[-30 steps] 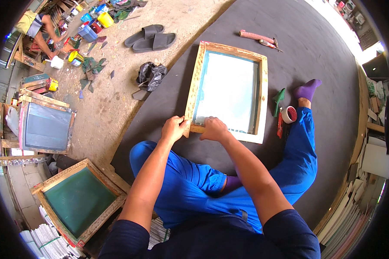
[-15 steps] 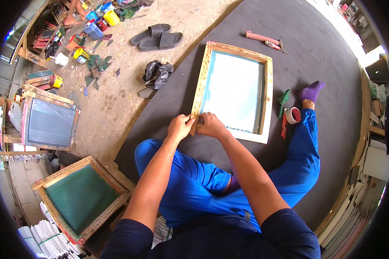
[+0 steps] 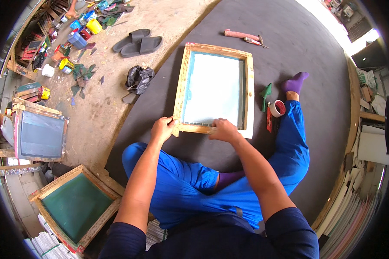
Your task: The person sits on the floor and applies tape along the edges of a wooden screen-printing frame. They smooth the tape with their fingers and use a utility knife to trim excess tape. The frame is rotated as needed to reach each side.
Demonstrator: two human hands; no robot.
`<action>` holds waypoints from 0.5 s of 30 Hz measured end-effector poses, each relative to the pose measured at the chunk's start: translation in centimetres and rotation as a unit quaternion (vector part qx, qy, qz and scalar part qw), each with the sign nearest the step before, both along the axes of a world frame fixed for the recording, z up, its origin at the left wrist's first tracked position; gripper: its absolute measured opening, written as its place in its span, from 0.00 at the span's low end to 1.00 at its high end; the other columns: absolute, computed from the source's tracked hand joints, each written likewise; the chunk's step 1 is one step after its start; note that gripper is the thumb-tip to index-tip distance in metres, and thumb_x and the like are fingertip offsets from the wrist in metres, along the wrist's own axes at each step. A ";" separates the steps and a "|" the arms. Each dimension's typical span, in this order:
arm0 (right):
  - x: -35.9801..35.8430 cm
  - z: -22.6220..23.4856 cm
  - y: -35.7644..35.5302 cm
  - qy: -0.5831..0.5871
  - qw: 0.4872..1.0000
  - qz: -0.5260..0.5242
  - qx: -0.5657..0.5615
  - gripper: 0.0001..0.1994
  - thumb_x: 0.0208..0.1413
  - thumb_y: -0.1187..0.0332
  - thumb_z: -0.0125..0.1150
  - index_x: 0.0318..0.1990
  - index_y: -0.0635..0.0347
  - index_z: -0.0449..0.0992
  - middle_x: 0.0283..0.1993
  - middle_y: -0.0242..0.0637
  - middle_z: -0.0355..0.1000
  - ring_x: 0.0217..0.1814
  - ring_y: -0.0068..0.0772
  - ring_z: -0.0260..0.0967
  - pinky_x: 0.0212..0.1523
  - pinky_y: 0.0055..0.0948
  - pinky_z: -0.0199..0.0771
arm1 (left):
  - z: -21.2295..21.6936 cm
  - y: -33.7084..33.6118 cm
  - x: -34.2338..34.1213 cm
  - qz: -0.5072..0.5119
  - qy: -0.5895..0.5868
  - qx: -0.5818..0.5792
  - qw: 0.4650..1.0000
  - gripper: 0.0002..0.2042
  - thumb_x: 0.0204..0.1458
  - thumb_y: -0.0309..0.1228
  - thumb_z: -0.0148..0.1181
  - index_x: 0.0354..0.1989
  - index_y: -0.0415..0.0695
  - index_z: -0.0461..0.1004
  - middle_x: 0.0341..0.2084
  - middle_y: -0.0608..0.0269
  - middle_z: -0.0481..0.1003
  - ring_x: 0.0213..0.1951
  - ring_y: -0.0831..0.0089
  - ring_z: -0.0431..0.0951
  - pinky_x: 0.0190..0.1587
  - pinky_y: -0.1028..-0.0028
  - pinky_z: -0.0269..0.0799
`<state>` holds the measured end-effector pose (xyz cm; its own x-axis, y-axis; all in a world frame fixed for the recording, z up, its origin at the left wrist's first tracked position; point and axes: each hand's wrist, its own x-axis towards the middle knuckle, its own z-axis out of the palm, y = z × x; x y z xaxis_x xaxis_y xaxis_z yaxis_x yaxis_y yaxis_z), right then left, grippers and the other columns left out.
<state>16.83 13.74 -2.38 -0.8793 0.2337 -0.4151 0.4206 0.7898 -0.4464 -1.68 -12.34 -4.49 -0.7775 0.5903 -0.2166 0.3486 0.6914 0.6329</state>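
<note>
A wooden screen-printing frame (image 3: 249, 90) with pale, bright mesh lies on the dark tabletop before me. My left hand (image 3: 163, 128) pinches its near-left corner, where a short tan end juts past the rail. On the near rail, right of the middle, is my right hand (image 3: 224, 129). Its fingers are curled down over the rail; a bit of something tan shows below them, and what they hold is hidden. To the right of that hand the rail looks white. Right of the frame lie a green tool (image 3: 266, 96), a roll of tape (image 3: 277, 108) and a red cutter (image 3: 269, 119).
Beyond the frame lie a pink-handled hammer (image 3: 242, 35) and a small red-and-white tool (image 3: 256, 42). My purple-socked foot (image 3: 294, 83) rests at the right. Sandals (image 3: 142, 46), a black plastic bag (image 3: 139, 80) and paint pots are on the floor; a green-mesh frame (image 3: 78, 203) leans at lower left.
My right hand has slid rightward along the near rail, away from my left hand. My left hand stays at the corner. The whole view has shifted, so everything appears further left.
</note>
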 end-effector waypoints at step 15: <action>1.9 4.5 3.9 -0.263 0.893 0.215 0.296 0.30 0.42 0.52 0.77 0.55 0.54 0.83 0.61 0.38 0.78 0.74 0.47 0.64 0.78 0.68 0.40 | 5.1 1.4 1.8 -0.074 0.262 -0.031 0.962 0.26 0.53 0.46 0.70 0.57 0.44 0.79 0.58 0.59 0.75 0.62 0.57 0.70 0.63 0.56 0.67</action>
